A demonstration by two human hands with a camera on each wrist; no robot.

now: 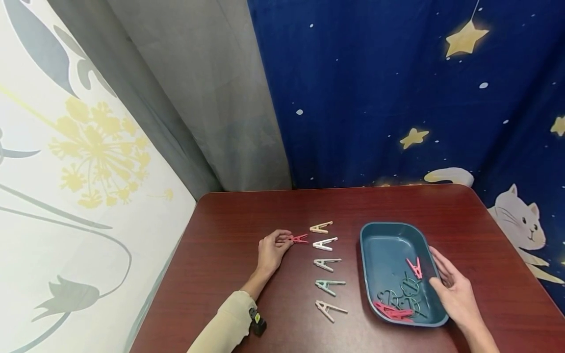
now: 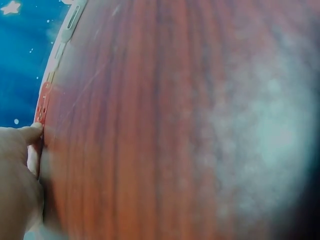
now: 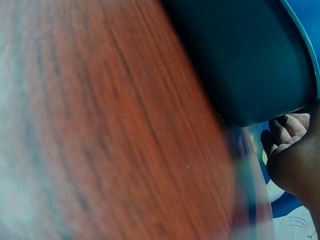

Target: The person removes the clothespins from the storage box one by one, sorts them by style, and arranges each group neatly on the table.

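My left hand [image 1: 271, 252] pinches one end of a red clothespin [image 1: 300, 239] lying at table level; in the left wrist view, thumb and fingertips meet at the clothespin's end [image 2: 42, 102]. To its right runs a column of clothespins: yellowish [image 1: 321, 227], white [image 1: 325, 244], grey-white [image 1: 327, 264], green [image 1: 329, 286] and pale beige [image 1: 330, 310]. My right hand [image 1: 459, 294] grips the right side of a blue tray [image 1: 384, 260], thumb over the rim and fingers along the outer wall. Inside lie a pink clothespin [image 1: 415, 268], red ones [image 1: 395, 312] and tangled dark green pieces [image 1: 410, 287].
The brown wooden table [image 1: 247, 211] reaches back to a grey curtain [image 1: 212, 98] and a blue starry curtain [image 1: 353, 98]. A printed white panel [image 1: 88, 255] borders the left side. A small black device [image 1: 257, 322] sits at my left sleeve.
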